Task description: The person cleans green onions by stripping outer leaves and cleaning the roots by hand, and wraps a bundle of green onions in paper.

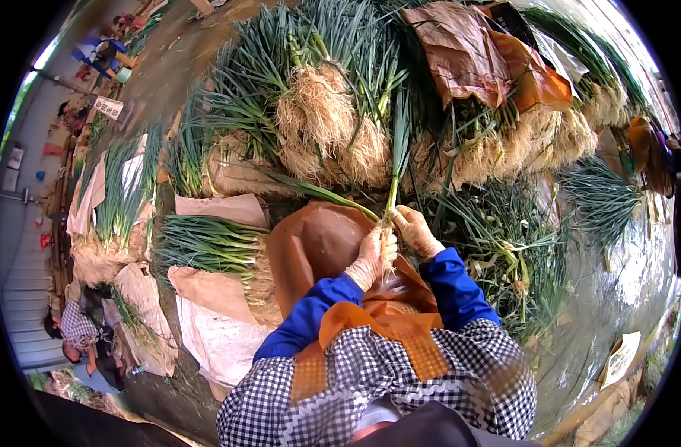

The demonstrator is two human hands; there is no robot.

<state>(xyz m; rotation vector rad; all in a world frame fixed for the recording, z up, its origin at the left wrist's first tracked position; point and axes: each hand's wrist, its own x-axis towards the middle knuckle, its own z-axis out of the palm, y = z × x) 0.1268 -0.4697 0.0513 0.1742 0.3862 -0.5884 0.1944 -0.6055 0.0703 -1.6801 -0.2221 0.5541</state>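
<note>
Above my lap, my left hand (367,258) grips a green onion (392,192) near its root end, with pale roots hanging below the fingers. My right hand (415,230) is closed beside it, its fingertips pinched at the base of the white stem. Both hands look gloved. One green leaf (318,191) bends off to the left from the grip, while the main stalk points up and away from me. An orange-brown plastic apron (328,242) covers my lap. Straight ahead lies a big heap of green onions (266,74) with tangled tan roots (318,112).
On the left, a row of green onions (206,242) lies between sheets of paper (217,328). Stripped leaves (497,261) pile up on the right. Brown wrapping (459,52) covers part of the heap. Another person (83,328) sits at far left. Wet floor (608,290) shows at right.
</note>
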